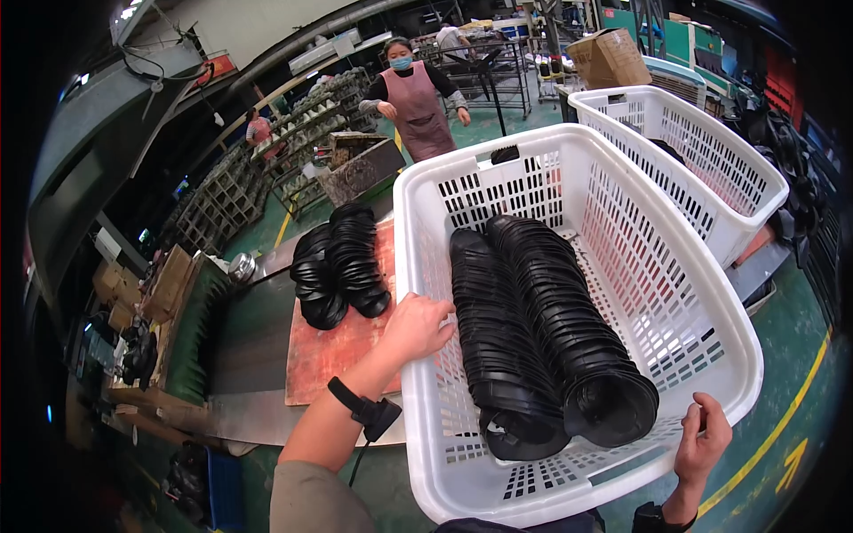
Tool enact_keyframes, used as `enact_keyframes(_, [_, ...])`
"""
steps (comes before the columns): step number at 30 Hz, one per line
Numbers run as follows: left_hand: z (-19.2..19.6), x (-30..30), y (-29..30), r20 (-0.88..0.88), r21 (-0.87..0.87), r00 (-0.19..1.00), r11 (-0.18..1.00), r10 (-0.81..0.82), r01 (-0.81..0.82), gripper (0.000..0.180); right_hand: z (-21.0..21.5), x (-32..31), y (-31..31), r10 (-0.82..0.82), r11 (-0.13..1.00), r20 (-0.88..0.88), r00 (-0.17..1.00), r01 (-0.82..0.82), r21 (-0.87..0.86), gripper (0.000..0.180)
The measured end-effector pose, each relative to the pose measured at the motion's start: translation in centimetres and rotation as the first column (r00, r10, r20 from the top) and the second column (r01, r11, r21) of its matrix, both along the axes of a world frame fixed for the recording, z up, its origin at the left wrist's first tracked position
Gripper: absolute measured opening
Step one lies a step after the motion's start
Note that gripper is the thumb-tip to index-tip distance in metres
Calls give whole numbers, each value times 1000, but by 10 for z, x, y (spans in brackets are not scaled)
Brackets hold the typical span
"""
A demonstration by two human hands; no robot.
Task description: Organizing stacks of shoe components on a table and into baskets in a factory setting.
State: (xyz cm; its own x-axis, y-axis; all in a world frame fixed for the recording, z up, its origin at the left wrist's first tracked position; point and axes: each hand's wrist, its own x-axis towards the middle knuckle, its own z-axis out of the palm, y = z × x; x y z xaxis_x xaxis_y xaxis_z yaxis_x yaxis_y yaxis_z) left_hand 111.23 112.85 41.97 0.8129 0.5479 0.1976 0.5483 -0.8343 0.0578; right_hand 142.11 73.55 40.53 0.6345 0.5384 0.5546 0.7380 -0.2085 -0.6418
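Before me stands a large white plastic basket (591,131) with slotted walls. Two long rows of nested black, shiny, cupped pieces (569,320) lie in it side by side; their exact kind I cannot make out. My left hand (416,329) reaches across the basket's left rim, fingers loosely bent over the inside, near the left row, holding nothing. By the near right corner is my right hand (702,440), its fingers half curled and apart with nothing in them. Two shorter stacks of the same black pieces (342,266) rest on a worn red board (329,364) to the left.
Another white basket (755,178) stands behind at the right, with a cardboard box (609,58) beyond it. A person in a pink apron (418,111) faces this way across the basket. Green bristly edging (191,329) and a metal surface (249,346) are at the left.
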Motion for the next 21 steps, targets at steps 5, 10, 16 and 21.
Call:
enact_keyframes(5, [-1, 0, 2, 25, -18, 1000, 1000, 6, -5, 26, -1, 0, 4, 8, 999, -10, 1000, -8, 36, 16])
enact_keyframes(10, [-2, -3, 0, 33, -11, 999, 1000, 18, -18, 26, -8, 2, -1, -6, 1000, -38, 999, 6, -14, 18])
enact_keyframes(16, [-3, -4, 1, 29, 4, 1000, 1000, -4, 4, 26, -12, 2, -3, -19, 1000, -59, 998, 18, -18, 20])
enact_keyframes(21, [-1, -2, 0, 7, -17, 1000, 1000, 15, -15, 26, -9, 1, -3, -17, 999, -39, 999, 16, -30, 20])
